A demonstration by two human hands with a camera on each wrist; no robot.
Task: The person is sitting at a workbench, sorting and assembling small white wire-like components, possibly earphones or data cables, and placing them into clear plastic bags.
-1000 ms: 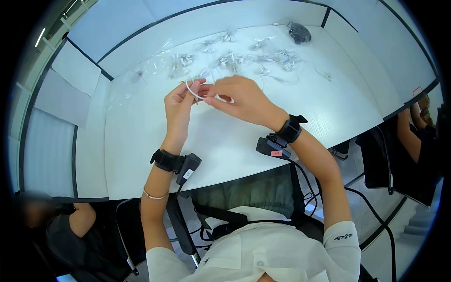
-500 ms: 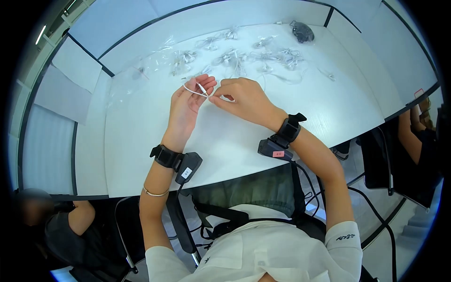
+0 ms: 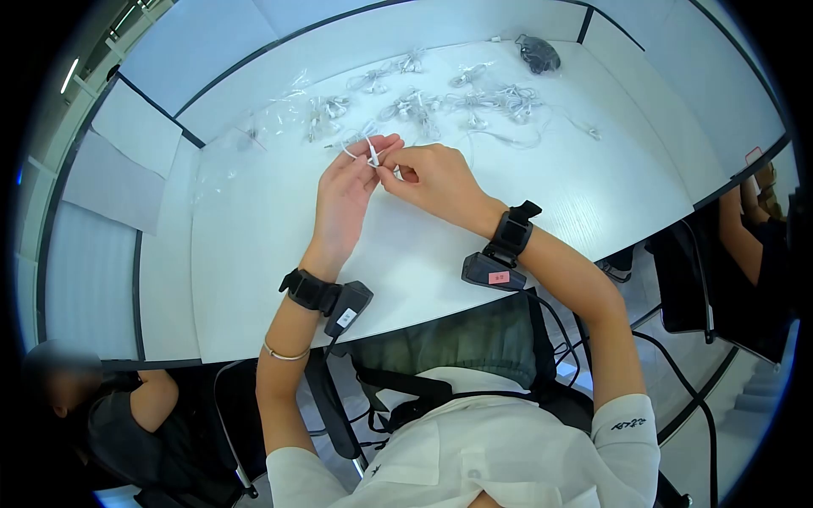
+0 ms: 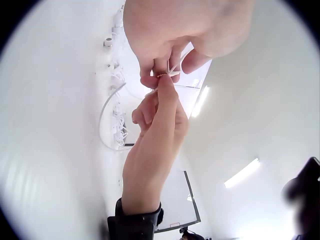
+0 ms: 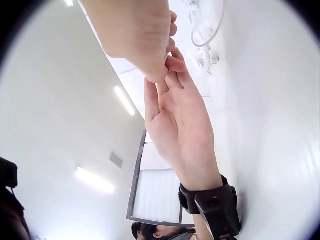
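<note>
A thin white cable (image 3: 373, 156) with a slim white plug piece lies across the fingers of my left hand (image 3: 343, 203). This palm is turned up, and in the right wrist view its fingers and thumb (image 5: 151, 100) look nearly straight. My right hand (image 3: 440, 179) pinches the cable between thumb and index finger, right against the left fingertips. In the left wrist view the white strand (image 4: 181, 61) passes between the left thumb and fingers. The fingertips of both hands hide part of it. Both hands are above the white table (image 3: 262, 279).
Several coiled white cables (image 3: 415, 106), some in clear plastic, lie across the back of the table. A loose cord (image 3: 512, 142) curves to their right. A dark bundle (image 3: 538, 55) is at the back right; clear plastic bags (image 3: 224, 161) lie left. Partitions (image 3: 279, 63) surround the table.
My left hand has gone from pinching the cable to lying palm up with straighter fingers, and has shifted slightly right. The right hand keeps its pinch nearly in place.
</note>
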